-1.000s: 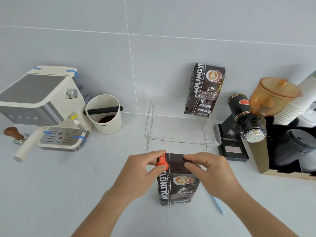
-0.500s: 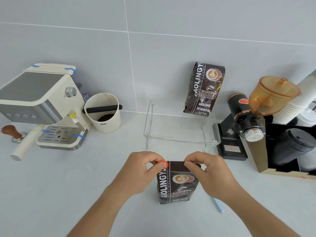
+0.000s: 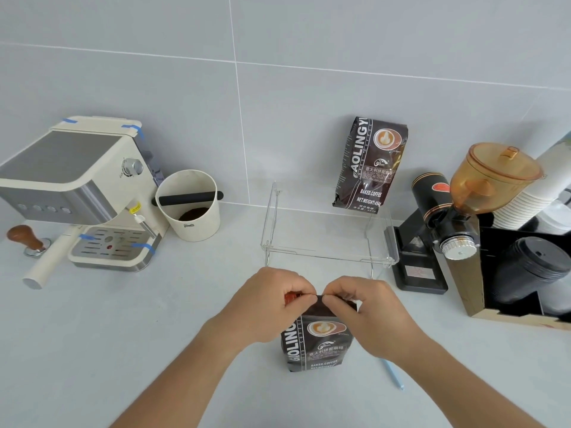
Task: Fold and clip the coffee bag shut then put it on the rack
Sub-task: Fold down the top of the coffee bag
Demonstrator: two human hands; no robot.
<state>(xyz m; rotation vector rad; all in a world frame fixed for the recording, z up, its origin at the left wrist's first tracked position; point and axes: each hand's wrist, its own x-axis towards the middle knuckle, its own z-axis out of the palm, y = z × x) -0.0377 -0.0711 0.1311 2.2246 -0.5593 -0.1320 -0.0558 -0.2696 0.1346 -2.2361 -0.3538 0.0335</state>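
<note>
Hands (image 3: pixel 318 307) pinching coffee bag (image 3: pixel 316 341) top, counter

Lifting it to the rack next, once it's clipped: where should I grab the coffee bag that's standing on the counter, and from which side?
Probably grip the coffee bag around its mid body, below the fold, coming from the right side with the right hand. It stands upright, its flat sides are bare there, and the left hand with the orange clip crowds the top. The clear rack sits straight behind.
</note>
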